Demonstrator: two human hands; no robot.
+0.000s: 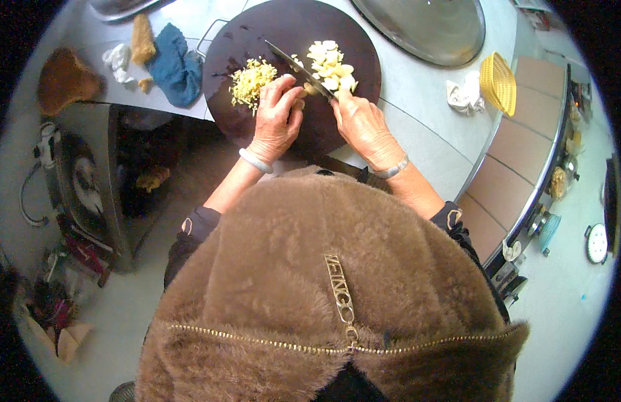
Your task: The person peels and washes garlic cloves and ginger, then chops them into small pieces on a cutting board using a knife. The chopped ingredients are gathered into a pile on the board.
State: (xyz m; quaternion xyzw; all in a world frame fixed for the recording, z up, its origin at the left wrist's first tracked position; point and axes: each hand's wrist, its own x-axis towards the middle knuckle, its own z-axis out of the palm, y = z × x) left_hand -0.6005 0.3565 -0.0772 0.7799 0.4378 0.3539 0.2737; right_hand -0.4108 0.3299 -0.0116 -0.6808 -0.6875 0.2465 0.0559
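My right hand (363, 123) grips the handle of a kitchen knife (299, 67), its blade pointing up and left over a round dark cutting board (290, 25). My left hand (280, 113) has bent fingers close to the blade, beside a small pale piece (310, 89) that looks like ginger or garlic; whether the fingers hold it I cannot tell. Left of the blade lies a heap of finely chopped pale-yellow bits (252, 82). Right of it is a pile of thin pale slices (331, 65). A bangle circles my left wrist, and a metal band my right.
A blue cloth (176, 65), a tan cloth (142, 40) and a crumpled white cloth (118, 62) lie left of the board. A large round metal lid (426, 30) is at upper right, with a white cloth (465, 94) and yellow plastic basket (498, 84) near the counter's edge.
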